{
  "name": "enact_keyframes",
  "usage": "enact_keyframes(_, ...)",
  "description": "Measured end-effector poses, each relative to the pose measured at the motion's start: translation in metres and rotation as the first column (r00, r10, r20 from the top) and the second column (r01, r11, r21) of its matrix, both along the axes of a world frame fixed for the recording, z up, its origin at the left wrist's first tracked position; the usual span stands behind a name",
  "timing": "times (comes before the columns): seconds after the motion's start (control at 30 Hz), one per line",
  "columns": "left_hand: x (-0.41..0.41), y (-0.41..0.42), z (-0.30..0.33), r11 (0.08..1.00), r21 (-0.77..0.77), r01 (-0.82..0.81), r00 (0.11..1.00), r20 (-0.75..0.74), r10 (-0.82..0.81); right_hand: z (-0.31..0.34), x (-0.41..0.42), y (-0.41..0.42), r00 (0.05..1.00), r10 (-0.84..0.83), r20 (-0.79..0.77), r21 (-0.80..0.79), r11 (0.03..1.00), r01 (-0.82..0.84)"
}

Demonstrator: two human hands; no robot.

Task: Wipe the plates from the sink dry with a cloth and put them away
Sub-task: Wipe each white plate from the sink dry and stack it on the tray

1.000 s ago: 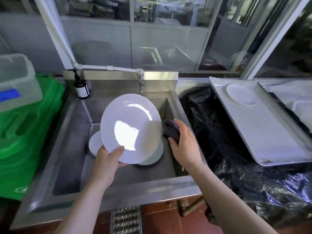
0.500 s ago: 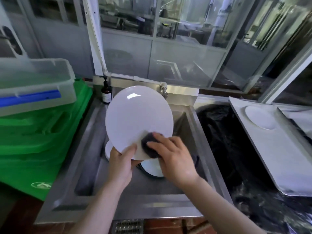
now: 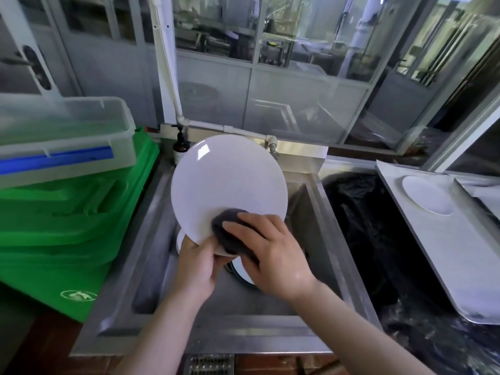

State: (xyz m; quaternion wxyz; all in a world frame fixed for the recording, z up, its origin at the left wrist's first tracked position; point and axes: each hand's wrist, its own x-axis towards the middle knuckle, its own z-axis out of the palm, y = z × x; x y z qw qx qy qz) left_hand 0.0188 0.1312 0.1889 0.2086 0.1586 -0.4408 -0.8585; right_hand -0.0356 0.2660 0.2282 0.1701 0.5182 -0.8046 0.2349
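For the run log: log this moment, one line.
left hand grips plate | right hand presses cloth on plate | over sink

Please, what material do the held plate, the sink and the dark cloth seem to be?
Plate: probably glazed ceramic or melamine; white, glossy, with a sharp highlight. Sink: stainless steel by its look; grey, brushed, dully reflective. Cloth: seemingly soft woven or microfibre fabric; dark grey, matte, bunched.

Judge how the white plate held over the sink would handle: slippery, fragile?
The white plate looks glossy, so probably slippery if wet. Rigid and likely breakable. The left hand holds only its lower rim, so it may tip under the cloth.
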Motion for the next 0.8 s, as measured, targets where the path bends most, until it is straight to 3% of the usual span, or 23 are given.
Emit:
enact_keyframes(0.13, 0.006, -0.004, -0.002, 1.0, 0.019, -0.005, 1.0, -0.007, 0.005, 0.019, -0.029, 0.007, 0.976, -0.191, 0.107, -0.035, 0.98, 0.196)
enact_keyframes(0.27, 0.01, 0.005, 0.001, 0.996, -0.07, 0.048, 0.999, 0.004, -0.048, 0.036, -0.052, 0.006, 0.883, -0.442, 0.16, -0.124, 0.878, 0.462)
enact_keyframes(0.33, 0.01, 0.009, 0.007, 0.993, -0.111, 0.052, 0.999, 0.001, -0.052, 0.034, -0.039, -0.001, 0.92, -0.367, 0.137, -0.122, 0.916, 0.383)
enact_keyframes(0.43, 0.007, 0.003, 0.016, 0.991, -0.134, 0.029, 0.999, 0.021, -0.026, 0.026, -0.017, -0.004, 0.994, -0.068, 0.081, -0.05, 0.996, 0.072)
enact_keyframes(0.5, 0.007, -0.001, 0.019, 0.989, -0.142, 0.029, 1.0, 0.016, -0.027, 0.022, -0.014, -0.003, 0.998, -0.002, 0.06, -0.022, 1.0, 0.004)
enact_keyframes(0.63, 0.008, -0.001, 0.02, 0.989, -0.139, 0.044, 0.999, 0.034, -0.039, 0.024, -0.033, 0.007, 0.973, -0.198, 0.121, -0.051, 0.977, 0.206)
enact_keyframes(0.8, 0.009, 0.01, 0.017, 0.98, -0.184, 0.074, 0.993, 0.102, -0.056, 0.036, -0.062, 0.011, 0.871, -0.464, 0.163, -0.062, 0.876, 0.478)
